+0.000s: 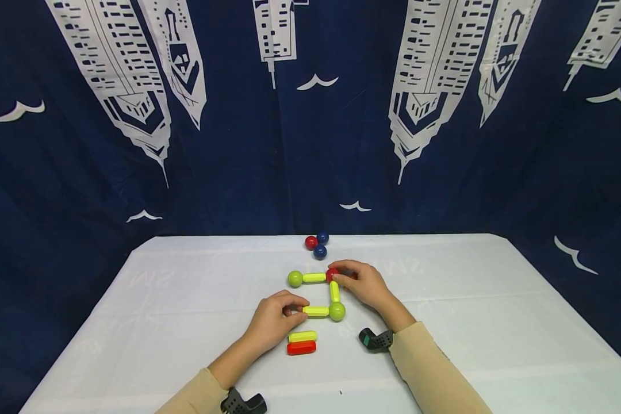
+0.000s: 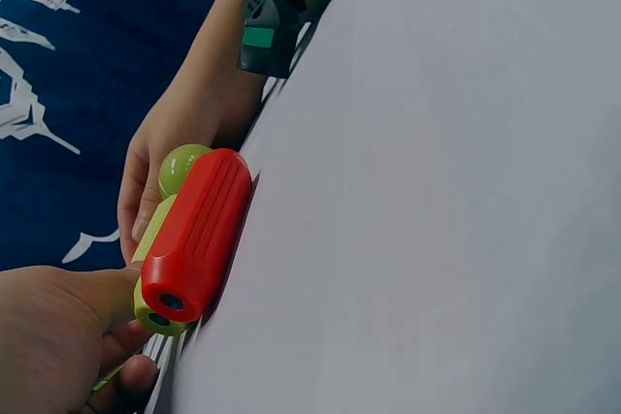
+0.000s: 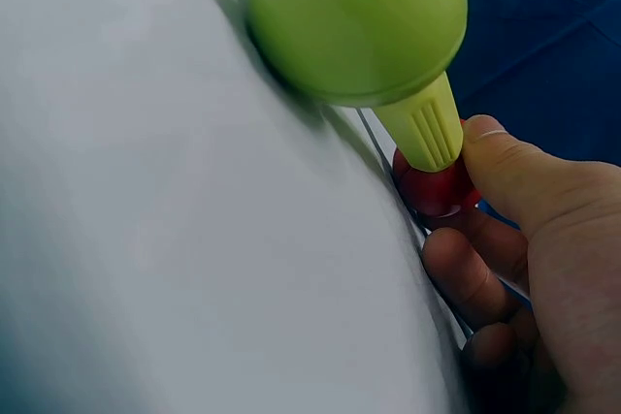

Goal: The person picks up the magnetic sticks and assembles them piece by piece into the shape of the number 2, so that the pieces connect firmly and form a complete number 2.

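Note:
On the white table lies a joined chain of balls and rods. A green ball [image 1: 295, 279] and a yellow rod [image 1: 314, 278] lead to a red ball [image 1: 332, 275], which my right hand [image 1: 363, 283] pinches between thumb and fingers. From there another yellow rod [image 1: 334, 291] runs toward me to a second green ball [image 1: 337, 311], large in the right wrist view. A third yellow rod [image 1: 317, 311] points left from that ball, and my left hand [image 1: 275, 315] pinches its free end. Nearer me, a loose yellow rod [image 1: 302, 336] lies beside a red rod [image 1: 301, 348].
Behind the chain sit a loose red ball [image 1: 311, 242] and two blue balls [image 1: 319, 252]. A dark blue curtain [image 1: 290, 144] with white building prints hangs behind the white table [image 1: 186, 322]. Each wrist wears a black strapped device [image 1: 375, 340].

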Available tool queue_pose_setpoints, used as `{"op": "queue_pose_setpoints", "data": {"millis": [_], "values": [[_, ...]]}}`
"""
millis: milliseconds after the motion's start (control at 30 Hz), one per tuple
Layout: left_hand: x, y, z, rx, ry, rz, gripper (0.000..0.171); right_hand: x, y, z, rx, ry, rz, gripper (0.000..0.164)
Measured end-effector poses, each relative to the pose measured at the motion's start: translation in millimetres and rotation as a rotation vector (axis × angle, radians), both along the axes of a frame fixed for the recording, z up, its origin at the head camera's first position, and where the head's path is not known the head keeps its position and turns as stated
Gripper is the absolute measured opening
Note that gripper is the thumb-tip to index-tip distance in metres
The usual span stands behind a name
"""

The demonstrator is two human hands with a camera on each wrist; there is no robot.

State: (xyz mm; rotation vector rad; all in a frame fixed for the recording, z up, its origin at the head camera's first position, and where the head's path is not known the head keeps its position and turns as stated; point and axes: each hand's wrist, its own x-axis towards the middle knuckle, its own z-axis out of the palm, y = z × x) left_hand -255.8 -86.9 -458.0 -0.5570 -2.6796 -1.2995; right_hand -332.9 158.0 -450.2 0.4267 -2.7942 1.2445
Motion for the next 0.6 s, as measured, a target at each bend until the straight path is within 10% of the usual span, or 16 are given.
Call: {"op": "queue_pose_setpoints", "data": {"millis": [600], "values": [[0.8,-0.3,-0.4,-0.001,-0.003,-0.002,0.016,-0.3,-0.5,-0.8,0.012,0.025,0.001,0.026]]}}
